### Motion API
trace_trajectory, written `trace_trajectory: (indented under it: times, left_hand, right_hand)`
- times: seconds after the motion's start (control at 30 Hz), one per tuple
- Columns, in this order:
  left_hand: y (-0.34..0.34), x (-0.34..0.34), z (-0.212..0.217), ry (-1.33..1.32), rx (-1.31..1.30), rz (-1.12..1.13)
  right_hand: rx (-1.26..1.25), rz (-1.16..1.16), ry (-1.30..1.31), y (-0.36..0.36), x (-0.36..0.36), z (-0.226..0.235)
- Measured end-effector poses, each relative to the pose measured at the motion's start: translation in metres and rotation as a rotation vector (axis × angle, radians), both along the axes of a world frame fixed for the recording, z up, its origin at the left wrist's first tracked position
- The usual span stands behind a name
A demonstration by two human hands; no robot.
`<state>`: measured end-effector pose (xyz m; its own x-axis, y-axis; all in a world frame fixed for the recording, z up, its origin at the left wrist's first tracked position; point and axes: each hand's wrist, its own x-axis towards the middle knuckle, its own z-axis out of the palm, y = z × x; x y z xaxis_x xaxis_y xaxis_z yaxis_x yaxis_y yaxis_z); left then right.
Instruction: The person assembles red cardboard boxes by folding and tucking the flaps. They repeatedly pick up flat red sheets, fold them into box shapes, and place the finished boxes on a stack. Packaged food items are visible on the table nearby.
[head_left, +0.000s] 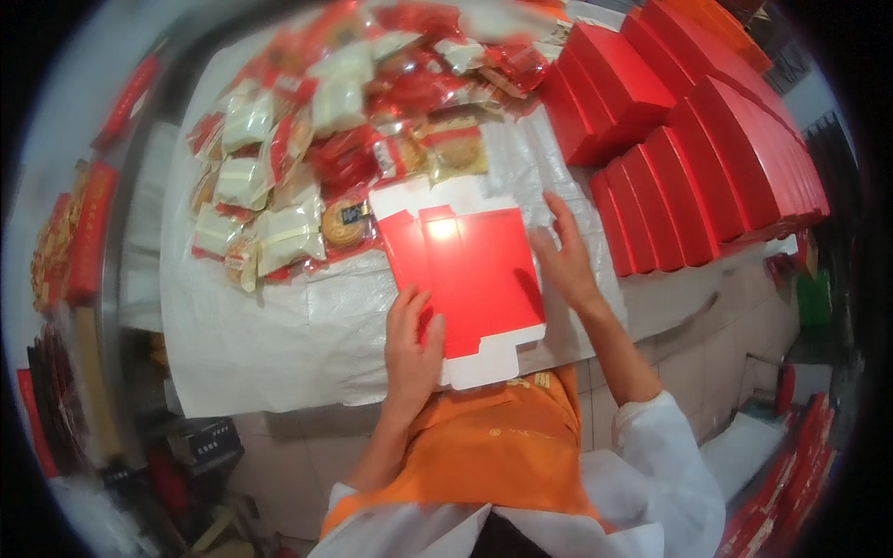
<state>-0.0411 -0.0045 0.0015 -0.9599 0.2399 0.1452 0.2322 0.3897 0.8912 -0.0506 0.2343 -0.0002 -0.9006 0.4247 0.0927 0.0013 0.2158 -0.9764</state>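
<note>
A red cardboard box blank [484,279], unfolded with white flaps at its far and near ends, lies in front of me on the covered table. My left hand [414,344] rests along its left edge with fingers stretched out and the thumb over the red face. Just off the right edge of the blank, my right hand [569,260] is held with its fingers apart and nothing in them. Beyond the blank's far left corner lies a clear-wrapped round pastry [346,223], among several other packets.
A heap of wrapped snack packets [279,172] covers the table's far left. Rows of red boxes [684,186] stand at the right. White sheeting [279,344] covers the tabletop. Stacked red cardboard [791,484] sits low on the right, and dark cartons [212,445] low on the left.
</note>
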Motion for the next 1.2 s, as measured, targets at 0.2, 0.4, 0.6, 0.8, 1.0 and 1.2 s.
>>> trace_trajectory:
  times: [0.2,0.4,0.6,0.8,1.0,1.2]
  left_hand:
    - [0.014,-0.006,-0.013,0.254,-0.497,-0.048]
    - [0.015,-0.015,0.004,-0.067,0.03,0.07]
    - [0.034,-0.017,0.038,-0.675,0.851,0.078]
    - [0.039,-0.025,0.072,-0.326,1.219,0.319]
    - [0.05,0.002,0.064,-0.289,1.075,0.276]
    - [0.048,0.009,0.051,-0.233,0.988,0.195]
  right_hand:
    - [0.209,0.152,-0.128,-0.031,0.012,-0.013]
    - [-0.496,0.078,-0.09,-0.026,0.019,-0.001]
    - [0.087,0.096,0.173,-0.023,0.024,0.034]
    - [-0.237,0.265,-0.087,-0.036,0.083,0.038]
    - [-0.823,0.171,-0.1,-0.051,0.087,0.031]
    - [-1.151,0.202,-0.059,-0.042,0.089,0.029]
